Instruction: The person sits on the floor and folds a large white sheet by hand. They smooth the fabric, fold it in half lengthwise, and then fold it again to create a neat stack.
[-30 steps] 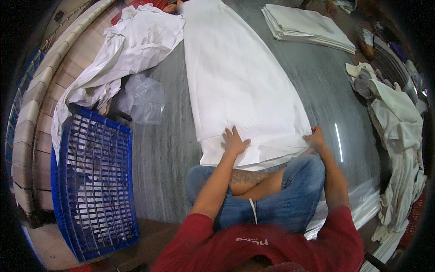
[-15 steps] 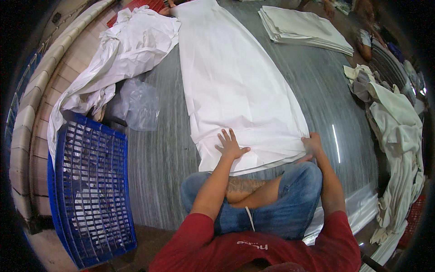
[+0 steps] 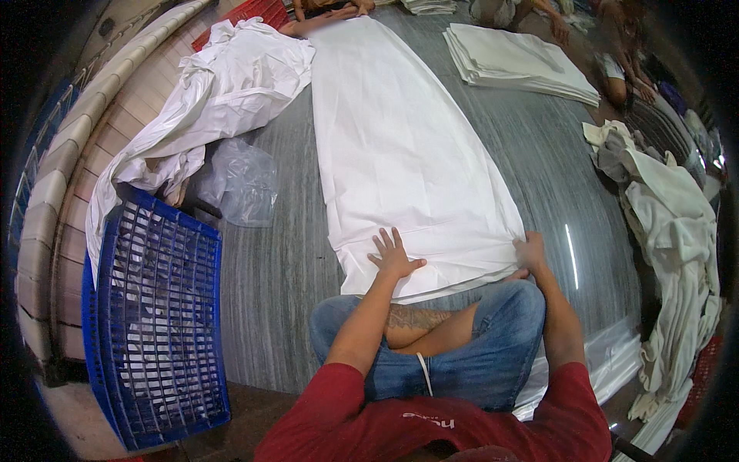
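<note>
Left hand (image 3: 394, 262) on cloth (image 3: 408, 169), right (image 3: 531, 252) perhaps pinching

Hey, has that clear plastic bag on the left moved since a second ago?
No, not noticeably: judged against the blue basket, the clear plastic bag lies at the same spot, just past its far right corner.

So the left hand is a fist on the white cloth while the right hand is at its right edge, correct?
No fist: in the head view, the left hand lies on the white cloth with fingers spread. The right hand is at the cloth's right edge.
</note>
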The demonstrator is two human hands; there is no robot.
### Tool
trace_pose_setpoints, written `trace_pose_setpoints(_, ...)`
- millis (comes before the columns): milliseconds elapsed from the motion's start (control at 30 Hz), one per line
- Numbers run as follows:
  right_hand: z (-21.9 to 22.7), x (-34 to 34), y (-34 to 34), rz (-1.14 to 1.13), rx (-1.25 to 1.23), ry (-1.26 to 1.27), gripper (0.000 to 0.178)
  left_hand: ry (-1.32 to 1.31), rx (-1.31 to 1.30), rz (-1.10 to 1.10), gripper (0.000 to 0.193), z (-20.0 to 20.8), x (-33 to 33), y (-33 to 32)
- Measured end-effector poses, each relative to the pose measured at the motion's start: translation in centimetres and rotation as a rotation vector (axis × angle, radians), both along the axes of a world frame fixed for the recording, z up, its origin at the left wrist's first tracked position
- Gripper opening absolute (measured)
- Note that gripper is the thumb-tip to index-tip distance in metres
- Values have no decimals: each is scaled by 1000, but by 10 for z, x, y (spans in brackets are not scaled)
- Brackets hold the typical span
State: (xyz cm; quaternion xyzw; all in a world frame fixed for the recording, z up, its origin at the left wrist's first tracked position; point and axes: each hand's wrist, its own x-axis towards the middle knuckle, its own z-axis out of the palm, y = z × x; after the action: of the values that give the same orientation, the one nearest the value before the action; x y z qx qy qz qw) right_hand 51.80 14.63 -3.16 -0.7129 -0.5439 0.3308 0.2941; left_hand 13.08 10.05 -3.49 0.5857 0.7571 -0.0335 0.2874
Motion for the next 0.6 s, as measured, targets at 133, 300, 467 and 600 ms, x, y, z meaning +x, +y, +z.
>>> trace_pose_setpoints(133, -8, 11, 2, 22, -69, -92, 29, 25, -7, -10, 140, 4, 10, -9)
trace_pose_setpoints(300, -18, 8, 11, 61, -17, -176, 31, 31, -22, -10, 140, 4, 6, -17)
trace_pose_setpoints(467, -63, 31, 10, -45, 223, -59, 26, -19, 50, -36, 142, 2, 9, -7)
trace_pose_setpoints(600, -46, 28, 17, -4, 15, 25, 30, 9, -8, -26, 142, 7, 9, -3)
